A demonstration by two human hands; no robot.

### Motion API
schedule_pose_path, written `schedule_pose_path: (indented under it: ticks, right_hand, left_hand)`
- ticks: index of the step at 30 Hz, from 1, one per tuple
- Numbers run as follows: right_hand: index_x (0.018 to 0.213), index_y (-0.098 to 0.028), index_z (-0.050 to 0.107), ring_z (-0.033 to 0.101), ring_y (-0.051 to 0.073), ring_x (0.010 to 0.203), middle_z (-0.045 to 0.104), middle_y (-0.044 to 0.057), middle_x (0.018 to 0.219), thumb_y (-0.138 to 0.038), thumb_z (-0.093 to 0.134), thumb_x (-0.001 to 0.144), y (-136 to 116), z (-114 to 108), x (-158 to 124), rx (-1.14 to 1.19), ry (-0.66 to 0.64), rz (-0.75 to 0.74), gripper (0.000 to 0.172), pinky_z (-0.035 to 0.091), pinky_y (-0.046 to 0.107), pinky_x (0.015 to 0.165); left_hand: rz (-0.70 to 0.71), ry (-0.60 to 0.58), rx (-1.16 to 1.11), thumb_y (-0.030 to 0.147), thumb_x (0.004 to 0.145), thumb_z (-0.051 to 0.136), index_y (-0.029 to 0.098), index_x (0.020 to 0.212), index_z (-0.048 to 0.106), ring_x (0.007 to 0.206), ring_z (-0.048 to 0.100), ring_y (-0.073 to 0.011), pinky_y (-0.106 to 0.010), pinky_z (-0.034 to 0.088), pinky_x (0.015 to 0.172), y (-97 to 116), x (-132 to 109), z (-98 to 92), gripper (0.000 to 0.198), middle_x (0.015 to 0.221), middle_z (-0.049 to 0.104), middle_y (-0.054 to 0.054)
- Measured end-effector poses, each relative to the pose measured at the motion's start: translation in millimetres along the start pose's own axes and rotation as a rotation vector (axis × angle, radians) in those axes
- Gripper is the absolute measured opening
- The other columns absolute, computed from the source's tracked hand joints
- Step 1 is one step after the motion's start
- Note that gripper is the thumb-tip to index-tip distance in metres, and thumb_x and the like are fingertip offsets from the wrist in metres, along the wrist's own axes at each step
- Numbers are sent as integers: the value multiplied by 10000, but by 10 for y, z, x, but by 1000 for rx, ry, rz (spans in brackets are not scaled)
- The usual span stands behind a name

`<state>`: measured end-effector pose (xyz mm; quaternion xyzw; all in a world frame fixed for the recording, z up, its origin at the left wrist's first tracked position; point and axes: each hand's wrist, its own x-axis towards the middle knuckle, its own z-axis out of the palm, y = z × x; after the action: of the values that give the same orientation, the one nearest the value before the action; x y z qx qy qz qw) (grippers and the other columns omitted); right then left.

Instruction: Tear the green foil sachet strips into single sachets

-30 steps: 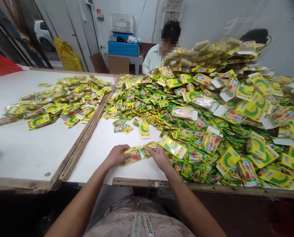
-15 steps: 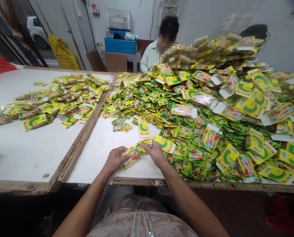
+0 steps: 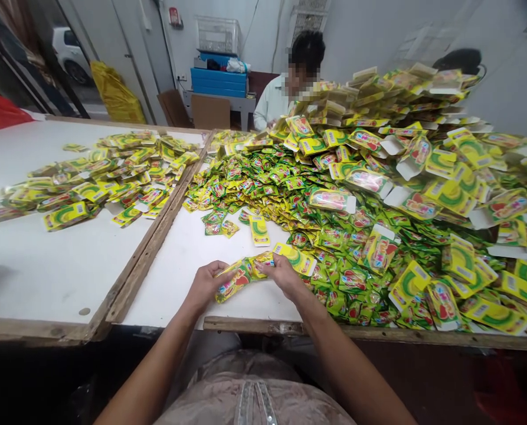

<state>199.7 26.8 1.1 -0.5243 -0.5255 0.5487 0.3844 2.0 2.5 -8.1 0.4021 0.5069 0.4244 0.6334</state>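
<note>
My left hand (image 3: 207, 285) is closed around a yellow-green printed carton (image 3: 235, 284), held low over the white table near its front edge. My right hand (image 3: 287, 276) pinches a small yellow sachet (image 3: 259, 261) between thumb and fingers, right at the carton's right end. Whether the sachet's tip is inside the carton I cannot tell. Just behind the right hand lies a yellow carton (image 3: 295, 260), and farther back another small carton (image 3: 258, 230) lies flat. A few loose green and yellow sachets (image 3: 216, 225) are to its left.
A big heap of green sachets (image 3: 334, 236) and open cartons (image 3: 453, 189) covers the right side. Beyond a wooden divider (image 3: 157, 227), a pile of filled-looking cartons (image 3: 90, 189) lies on the left table. Another person (image 3: 269, 100) sits behind the heap. A wooden rim (image 3: 254, 326) edges the front.
The view has shifted slightly, so the table and piles appear a little to the right. Both hands keep nearly the same pose, with the carton and sachet still end to end.
</note>
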Motion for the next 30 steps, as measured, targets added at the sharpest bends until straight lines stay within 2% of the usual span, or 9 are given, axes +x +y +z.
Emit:
schedule_pose_path:
  ticks: [4,8,12,17,23,26,28,30]
  right_hand:
    - [800,-177,669,586,184,735,677,8,749,-345,651,658,-93,-25,50,-310,-41,-33,220,451,283,674]
    - [771,-187,644,532,150,666,617,-18,690,-246,616,665,-179,97,29,-508,-17,-148,124,398,250,625]
    - [880,-207,628,532,147,655,610,-17,725,-324,610,711,-149,177,-48,-393,111,-222,206,401,250,622]
    - [647,-209,625,544,188,743,623,26,709,-382,619,724,-57,158,-76,-415,286,-294,189,414,310,737]
    - [713,-203,650,564,176,741,632,32,790,-407,660,696,48,197,-64,-315,307,-267,204,443,328,768]
    - [683,-195,663,581,185,793,647,53,869,-389,662,696,55,227,-101,-318,228,-261,194,440,341,803]
    - [764,-200,690,591,190,828,656,60,921,-388,634,728,35,234,-132,-286,167,-234,199,442,342,808]
    - [831,-213,700,588,205,890,664,59,937,-384,630,742,2,238,-158,-291,213,-244,205,430,358,842]
  left_hand:
    - [46,-21,37,396,559,787,142,732,612,554,571,-110,-206,420,539,28,-30,30,354,653,665,6]
    - [45,-52,57,371,558,795,139,791,643,596,595,-125,-220,443,575,54,-9,39,362,712,690,-9]
    - [-16,1,-51,345,538,813,126,836,660,609,626,-148,-241,470,586,37,12,25,401,736,710,-36]
    - [-77,12,-279,318,533,823,119,875,659,641,662,-167,-258,505,624,24,1,48,429,744,725,-55]
    - [-80,-31,-337,275,543,824,118,865,667,654,671,-159,-241,510,636,42,-15,64,391,752,730,-55]
    - [-75,-5,-350,272,531,828,116,835,672,627,665,-153,-238,507,618,38,-14,57,376,732,729,-51]
    - [-80,16,-350,271,523,831,117,818,674,613,660,-148,-235,503,609,39,-10,55,369,726,730,-49]
    - [-84,25,-328,274,512,835,120,812,678,618,661,-156,-242,503,613,47,-9,61,372,724,730,-48]
